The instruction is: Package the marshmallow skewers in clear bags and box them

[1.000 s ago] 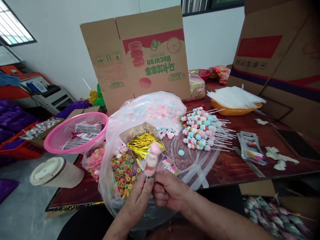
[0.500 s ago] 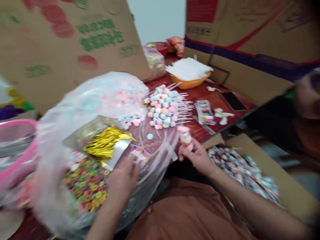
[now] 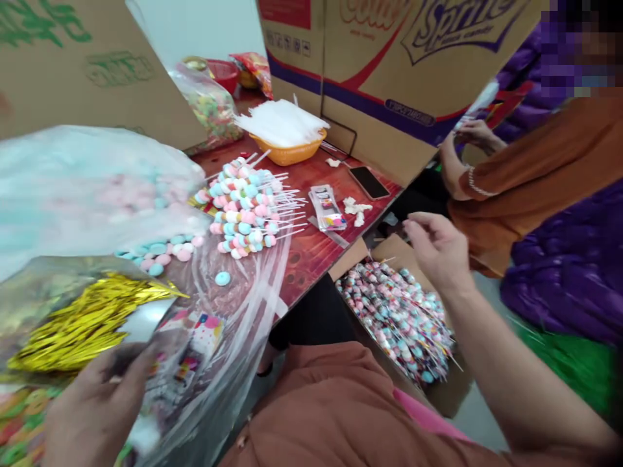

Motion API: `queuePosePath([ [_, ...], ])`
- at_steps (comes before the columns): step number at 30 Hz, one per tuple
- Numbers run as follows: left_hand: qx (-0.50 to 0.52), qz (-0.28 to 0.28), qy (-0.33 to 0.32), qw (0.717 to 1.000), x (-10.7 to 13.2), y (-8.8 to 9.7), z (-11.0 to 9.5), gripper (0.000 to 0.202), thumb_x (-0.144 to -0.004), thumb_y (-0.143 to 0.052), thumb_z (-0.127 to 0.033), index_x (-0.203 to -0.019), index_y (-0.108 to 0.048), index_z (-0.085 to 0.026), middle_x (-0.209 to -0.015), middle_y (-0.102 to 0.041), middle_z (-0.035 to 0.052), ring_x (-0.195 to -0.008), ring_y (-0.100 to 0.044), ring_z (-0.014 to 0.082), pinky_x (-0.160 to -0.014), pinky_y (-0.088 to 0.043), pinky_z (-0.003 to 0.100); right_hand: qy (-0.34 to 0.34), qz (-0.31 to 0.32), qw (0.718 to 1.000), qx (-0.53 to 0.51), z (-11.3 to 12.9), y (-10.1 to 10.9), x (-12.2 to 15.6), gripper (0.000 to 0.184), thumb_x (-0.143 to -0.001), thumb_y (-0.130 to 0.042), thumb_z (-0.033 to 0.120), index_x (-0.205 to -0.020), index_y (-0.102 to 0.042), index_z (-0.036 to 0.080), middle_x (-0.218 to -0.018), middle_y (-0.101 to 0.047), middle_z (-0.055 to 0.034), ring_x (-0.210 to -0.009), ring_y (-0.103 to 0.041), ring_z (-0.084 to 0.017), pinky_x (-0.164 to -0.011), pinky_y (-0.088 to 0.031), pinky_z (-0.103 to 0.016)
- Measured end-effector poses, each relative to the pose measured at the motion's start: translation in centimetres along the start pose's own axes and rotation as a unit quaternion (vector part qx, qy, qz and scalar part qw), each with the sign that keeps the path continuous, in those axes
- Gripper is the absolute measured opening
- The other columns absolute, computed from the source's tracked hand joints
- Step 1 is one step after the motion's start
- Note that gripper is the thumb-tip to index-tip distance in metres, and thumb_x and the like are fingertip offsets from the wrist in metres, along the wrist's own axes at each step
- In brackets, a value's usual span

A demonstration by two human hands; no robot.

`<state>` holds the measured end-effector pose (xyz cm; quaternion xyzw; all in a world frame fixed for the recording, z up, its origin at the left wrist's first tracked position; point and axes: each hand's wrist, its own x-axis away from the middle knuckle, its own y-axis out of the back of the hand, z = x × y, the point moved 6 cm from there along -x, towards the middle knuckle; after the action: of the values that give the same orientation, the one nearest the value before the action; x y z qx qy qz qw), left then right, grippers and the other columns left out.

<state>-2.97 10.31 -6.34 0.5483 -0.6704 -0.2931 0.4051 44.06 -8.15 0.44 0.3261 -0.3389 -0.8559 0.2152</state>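
Note:
My left hand (image 3: 95, 402) is at the lower left, thumb and fingers curled together at the edge of clear printed bags (image 3: 187, 366); what lies between the fingertips is unclear. Beside it is an opened pack of gold twist ties (image 3: 92, 318). My right hand (image 3: 440, 253) is raised above a cardboard box (image 3: 406, 250) of wrapped marshmallow skewers (image 3: 399, 318). Its fingers are loosely bent, and I see nothing in them. Unwrapped marshmallow skewers (image 3: 246, 211) are piled on the table, white sticks pointing right. One loose blue marshmallow (image 3: 222, 278) lies in front of them.
A large plastic bag of marshmallows (image 3: 97, 188) covers the left side, with ring-shaped candies (image 3: 29, 415) below. Farther back are an orange basket (image 3: 287, 154) of white sticks, a phone (image 3: 368, 182) and another stack of printed bags (image 3: 328, 207). Another person's hands (image 3: 479, 136) are at the right.
The view has turned right. My right hand has let go of a marshmallow skewer and is now over the box. My left hand stays near the printed bags.

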Motion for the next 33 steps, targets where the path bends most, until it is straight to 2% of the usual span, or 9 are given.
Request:
queuePosePath([
  [2, -0.011, -0.035, -0.010, 0.999, 1.8, 1.8, -2.1, 0.026, -0.071, -0.055, -0.048, -0.080, -0.060, -0.024, -0.076, -0.067, 0.0002, -0.072, -0.061, 0.0239, -0.061, -0.043, 0.031, 0.165, 0.073, 0.975, -0.131, 8.5, -3.4, 1.3, 0.020, -0.086, -0.048, 0.031, -0.095, -0.061, 0.019, -0.091, -0.064, -0.0073, -0.090, -0.059, -0.020, -0.083, -0.045, -0.034],
  [4, 0.034, 0.004, -0.104, 0.994, 3.3, 2.5, -5.1, 0.031, -0.073, -0.051, -0.050, -0.076, -0.063, -0.022, -0.077, -0.068, 0.0016, -0.074, -0.061, 0.0223, -0.066, -0.045, 0.030, 0.273, 0.173, 0.913, -0.248, 16.1, -7.1, 4.2, 0.021, -0.085, -0.052, 0.029, -0.100, -0.061, 0.018, -0.097, -0.063, -0.0090, -0.098, -0.056, -0.022, -0.087, -0.044, -0.037],
  [7, 0.045, 0.031, -0.150, 0.987, 4.0, 3.4, -6.3, 0.031, -0.081, -0.044, -0.044, -0.072, -0.061, -0.019, -0.069, -0.065, 0.0020, -0.066, -0.059, 0.0179, -0.062, -0.044, 0.026, 0.288, 0.339, 0.821, -0.359, 24.0, -12.8, 9.0, 0.044, -0.076, -0.064, 0.033, -0.116, -0.054, 0.016, -0.110, -0.059, -0.0111, -0.102, -0.053, -0.024, -0.084, -0.044, -0.037],
  [11, 0.006, -0.008, -0.143, 0.990, 4.7, 4.3, -4.5, 0.028, -0.086, -0.040, -0.036, -0.071, -0.055, -0.019, -0.068, -0.061, 0.0023, -0.065, -0.056, 0.0173, -0.060, -0.040, 0.027, 0.238, 0.509, 0.720, -0.407, 28.7, -18.1, 14.0, 0.013, -0.078, -0.057, 0.028, -0.078, -0.062, 0.016, -0.067, -0.058, 0.0006, -0.064, -0.051, -0.013, -0.057, -0.038, -0.023],
  [15, 0.110, -0.034, -0.108, 0.987, 5.1, 2.9, -3.0, 0.021, -0.082, -0.051, -0.038, -0.091, -0.055, -0.019, -0.081, -0.064, 0.0025, -0.074, -0.057, 0.0180, -0.065, -0.041, 0.027, 0.204, 0.465, 0.765, -0.397, 28.0, -18.8, 14.8, 0.025, -0.082, -0.049, 0.030, -0.062, -0.052, 0.016, -0.059, -0.049, 0.0023, -0.058, -0.043, -0.011, -0.053, -0.031, -0.022],
  [19, 0.239, -0.040, -0.071, 0.968, 4.3, 0.5, -2.5, 0.020, -0.076, -0.059, -0.037, -0.072, -0.054, -0.018, -0.062, -0.056, -0.0018, -0.059, -0.051, 0.0142, -0.055, -0.040, 0.023, 0.193, 0.445, 0.793, -0.368, 26.1, -18.5, 14.7, 0.036, -0.083, -0.047, 0.041, -0.056, -0.045, 0.017, -0.054, -0.042, 0.0036, -0.054, -0.039, -0.010, -0.050, -0.030, -0.021],
  [24, 0.239, -0.020, -0.145, 0.960, 4.5, -0.4, -3.5, 0.023, -0.080, -0.054, -0.035, -0.068, -0.060, -0.017, -0.061, -0.059, -0.0002, -0.059, -0.053, 0.0139, -0.056, -0.040, 0.022, 0.186, 0.447, 0.822, -0.299, 24.7, -19.5, 14.2, 0.056, -0.091, -0.026, 0.052, -0.050, -0.043, 0.017, -0.045, -0.040, 0.0038, -0.043, -0.037, -0.008, -0.042, -0.030, -0.020],
  [29, 0.226, -0.099, -0.142, 0.959, 5.1, 0.8, -2.0, 0.029, -0.085, -0.047, -0.036, -0.069, -0.062, -0.017, -0.056, -0.057, -0.0015, -0.054, -0.053, 0.0127, -0.051, -0.040, 0.020, 0.149, 0.320, 0.922, -0.161, 22.0, -19.5, 5.9, 0.044, -0.092, -0.031, 0.038, -0.061, -0.054, 0.015, -0.066, -0.056, -0.0067, -0.067, -0.052, -0.018, -0.061, -0.041, -0.028],
  [33, 0.225, -0.155, -0.167, 0.947, 5.7, 2.1, -1.3, 0.022, -0.085, -0.049, -0.032, -0.080, -0.065, -0.018, -0.070, -0.066, 0.0004, -0.062, -0.058, 0.0134, -0.057, -0.044, 0.021, 0.133, 0.259, 0.954, -0.065, 19.2, -19.5, -1.0, 0.018, -0.078, -0.049, 0.018, -0.063, -0.058, 0.014, -0.085, -0.059, -0.0158, -0.101, -0.048, -0.033, -0.084, -0.034, -0.047],
])
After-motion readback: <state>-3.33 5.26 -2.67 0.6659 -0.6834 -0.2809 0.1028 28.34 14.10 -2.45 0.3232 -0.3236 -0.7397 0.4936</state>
